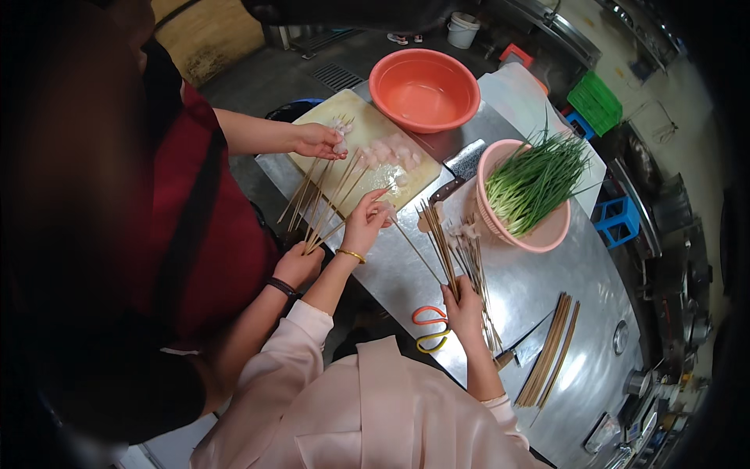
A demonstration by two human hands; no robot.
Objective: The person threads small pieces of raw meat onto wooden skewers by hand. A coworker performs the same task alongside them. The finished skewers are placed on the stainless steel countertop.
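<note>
My left hand (366, 221), with a gold bangle at the wrist, pinches a small piece of pale raw meat (387, 212) at the tip of a thin skewer. My right hand (464, 308) grips that skewer's lower end together with a bundle of skewers (438, 243). Just right of the bundle, several skewers bearing pale meat (469, 231) lie on the steel table (521, 293). More cut pieces of pale meat (391, 151) lie on the cutting board (337, 108). Orange-and-yellow-handled scissors (430, 329), partly hidden, are left of my right wrist.
A co-worker (193, 223) at left holds skewers and meat over the board. A cleaver (460, 167) lies between the board and a pink basket (481, 190) of green scallions (536, 182). An orange basin (425, 91) stands behind. A knife (521, 346) and loose skewers (548, 352) lie at right.
</note>
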